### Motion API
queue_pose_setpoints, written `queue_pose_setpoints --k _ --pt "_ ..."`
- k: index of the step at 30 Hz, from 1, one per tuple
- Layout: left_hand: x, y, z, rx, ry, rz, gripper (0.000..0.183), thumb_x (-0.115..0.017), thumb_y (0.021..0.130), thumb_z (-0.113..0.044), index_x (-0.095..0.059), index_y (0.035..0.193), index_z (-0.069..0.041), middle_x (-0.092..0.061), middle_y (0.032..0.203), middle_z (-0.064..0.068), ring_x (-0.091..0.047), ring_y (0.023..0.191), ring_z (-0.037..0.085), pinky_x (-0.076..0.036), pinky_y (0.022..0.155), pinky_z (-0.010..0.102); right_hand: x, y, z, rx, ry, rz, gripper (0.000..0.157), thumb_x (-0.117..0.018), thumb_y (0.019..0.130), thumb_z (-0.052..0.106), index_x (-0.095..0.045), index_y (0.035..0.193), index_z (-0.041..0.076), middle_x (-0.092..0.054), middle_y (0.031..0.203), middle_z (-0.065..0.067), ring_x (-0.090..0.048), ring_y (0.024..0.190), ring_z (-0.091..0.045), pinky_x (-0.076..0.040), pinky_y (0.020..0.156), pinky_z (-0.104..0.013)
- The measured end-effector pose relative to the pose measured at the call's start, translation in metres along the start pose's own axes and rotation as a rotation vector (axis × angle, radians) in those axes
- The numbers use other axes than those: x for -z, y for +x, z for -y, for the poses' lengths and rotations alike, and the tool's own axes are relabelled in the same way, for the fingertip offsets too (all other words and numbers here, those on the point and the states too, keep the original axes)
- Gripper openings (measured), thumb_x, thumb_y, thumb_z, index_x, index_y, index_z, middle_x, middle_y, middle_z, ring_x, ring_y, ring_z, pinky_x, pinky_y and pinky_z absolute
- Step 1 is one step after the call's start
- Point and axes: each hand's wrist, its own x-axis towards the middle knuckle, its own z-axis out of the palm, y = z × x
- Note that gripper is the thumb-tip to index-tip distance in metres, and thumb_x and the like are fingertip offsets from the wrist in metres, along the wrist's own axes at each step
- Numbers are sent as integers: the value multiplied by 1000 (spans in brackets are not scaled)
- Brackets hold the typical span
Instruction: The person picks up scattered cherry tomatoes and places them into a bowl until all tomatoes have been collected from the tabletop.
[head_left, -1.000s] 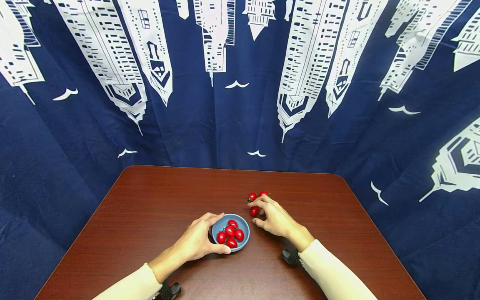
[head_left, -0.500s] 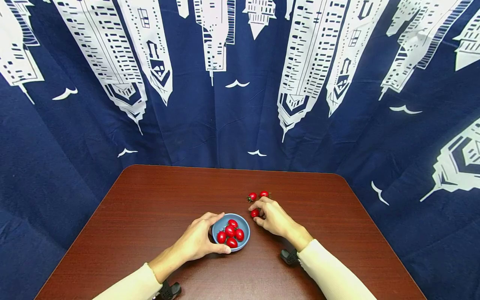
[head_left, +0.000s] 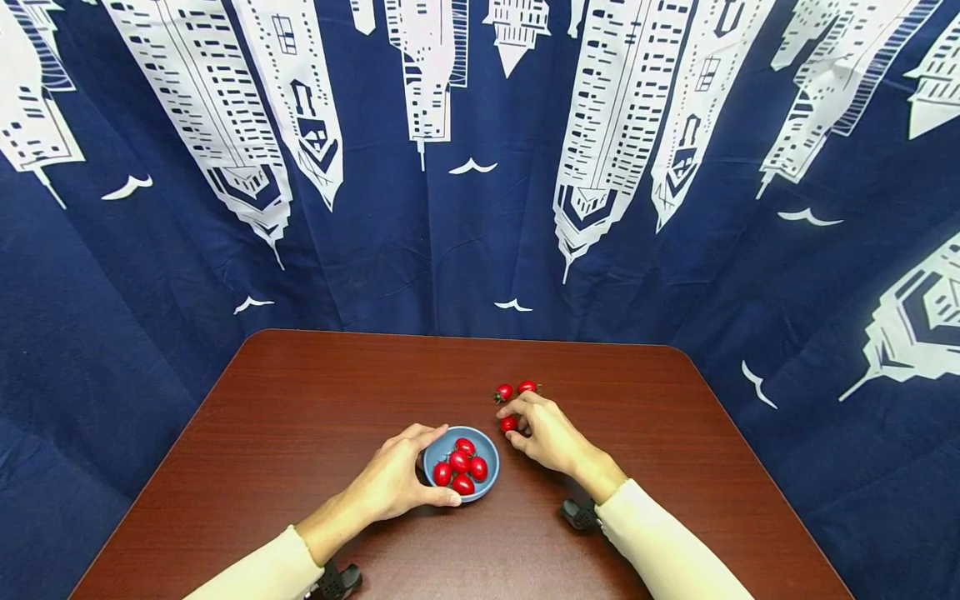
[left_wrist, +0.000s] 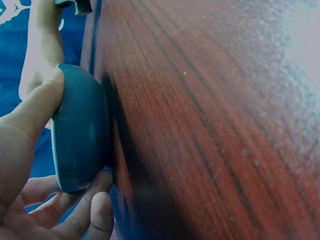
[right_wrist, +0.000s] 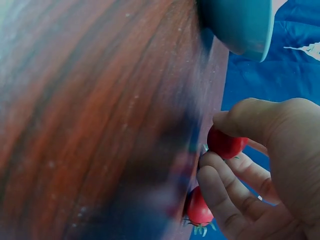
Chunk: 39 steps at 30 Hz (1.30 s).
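Note:
My left hand [head_left: 397, 475] grips a small blue bowl [head_left: 491, 479], its thumb on the near rim and its fingers round the far side. Several red cherry tomatoes [head_left: 460, 461] lie inside the bowl. Just right of it, my right hand [head_left: 553, 435] pinches a single cherry tomato [head_left: 508, 423] between thumb and fingers. In the right wrist view the thumb presses the top of that cherry tomato [right_wrist: 227, 144], with fingers below. Two more cherry tomatoes, one on the left [head_left: 504, 392] and one on the right [head_left: 528, 387], lie beyond the right hand.
A brown wood-grain table [head_left: 337, 392] bears everything. Behind it hangs a dark blue curtain [head_left: 465, 250] printed with white buildings and birds. Dark wrist cameras sit under both forearms, the left [head_left: 337, 581] and the right [head_left: 579, 514].
My right thumb and fingers have closed on the cherry tomato, which has shifted slightly. The left hand and bowl have stayed in place.

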Motion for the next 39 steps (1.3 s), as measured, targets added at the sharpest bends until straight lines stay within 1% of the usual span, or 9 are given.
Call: queue_pose_setpoints --k 9,14,19,24,29,32,36,39 --pt "0 0 0 6 7 2 108 -111 76 -46 -66 164 -6 -74 155 8 -69 139 35 -61 116 58 8 1 10 27 3 -20 29 -89 97 1 -83 125 5 -74 112 -5 -75 85 -17 -60 74 -21" --pt "0 -1 1 8 8 1 107 -111 76 -46 -66 164 -6 -73 156 8 -69 140 35 -61 117 58 14 3 23 43 4 -22 31 -90 97 2 -84 127 6 -75 113 -4 -75 88 -17 -60 75 -21" --pt "0 0 2 4 14 -4 107 -112 76 -46 -67 164 -6 -74 155 7 -69 139 33 -62 115 57 18 3 39 90 -23 -40 33 -91 95 1 -84 126 8 -76 116 -5 -74 89 -18 -62 78 -24" --pt "0 0 2 -1 13 0 107 -112 76 -47 -66 164 -6 -74 154 7 -70 137 32 -63 113 55 19 3 52 123 -39 -30 34 -92 95 3 -84 128 8 -77 119 -6 -77 91 -19 -66 83 -27" --pt "0 0 2 -13 16 2 106 -111 77 -47 -66 164 -5 -75 153 7 -71 134 28 -65 111 50 20 2 62 140 -23 -11 36 -93 96 4 -84 130 9 -76 120 -5 -79 93 -14 -67 86 -26" --pt "0 0 1 -19 17 -1 107 -111 77 -47 -66 163 -4 -75 152 7 -72 133 27 -65 111 49 21 2 68 143 -15 -2 36 -93 96 5 -84 131 10 -77 123 -3 -79 93 -12 -68 87 -26" --pt "0 0 2 -21 19 -5 106 -111 77 -46 -66 163 -4 -75 151 8 -73 134 28 -65 113 52 19 3 72 154 2 10 34 -91 97 4 -84 130 9 -77 124 -4 -81 93 -18 -69 87 -29" --pt "0 0 2 -17 22 -4 106 -111 77 -47 -66 163 -3 -75 151 8 -73 135 28 -64 114 54 16 6 77 163 19 27 33 -90 98 4 -84 130 7 -77 123 -6 -82 93 -23 -69 86 -28"
